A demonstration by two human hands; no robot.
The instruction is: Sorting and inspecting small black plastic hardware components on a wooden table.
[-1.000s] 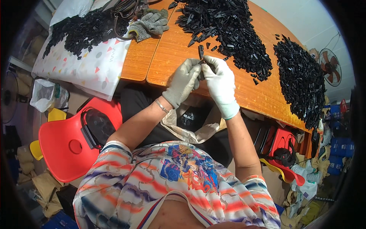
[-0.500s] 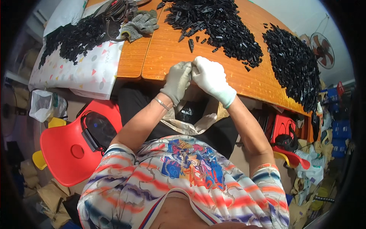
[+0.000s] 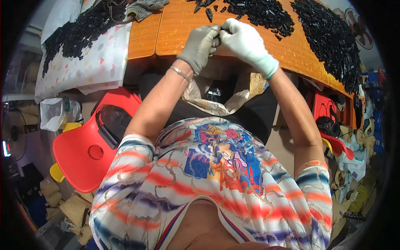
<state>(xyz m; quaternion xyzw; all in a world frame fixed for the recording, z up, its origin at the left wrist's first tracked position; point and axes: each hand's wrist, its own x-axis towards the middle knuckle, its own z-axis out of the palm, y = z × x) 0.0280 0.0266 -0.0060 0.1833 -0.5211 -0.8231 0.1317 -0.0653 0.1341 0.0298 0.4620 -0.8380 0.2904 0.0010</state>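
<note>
My left hand (image 3: 201, 46), in a grey work glove, is closed in a pinch at the near edge of the wooden table (image 3: 177, 35). Against its fingertips are those of my right hand (image 3: 245, 39), closed too, in a white glove. Something dark and tiny shows by the left fingers, but I cannot make out what they hold. Below the hands, an open beige sack (image 3: 227, 109) sits in my lap with dark pieces (image 3: 214, 92) inside. A pointed black plastic piece (image 3: 209, 16) lies just beyond my hands.
Small black plastic parts form a middle heap (image 3: 266, 16), a right heap (image 3: 329, 48) and a left heap (image 3: 85, 35) on a patterned white sheet (image 3: 102, 62). A grey knit glove (image 3: 143, 9) lies at the back. Red chairs (image 3: 79, 154) flank me; a fan (image 3: 359, 29) stands at far right.
The view has tilted down, so the table and heaps sit higher in the picture. My hands stay together, fingertips touching, near the table edge.
</note>
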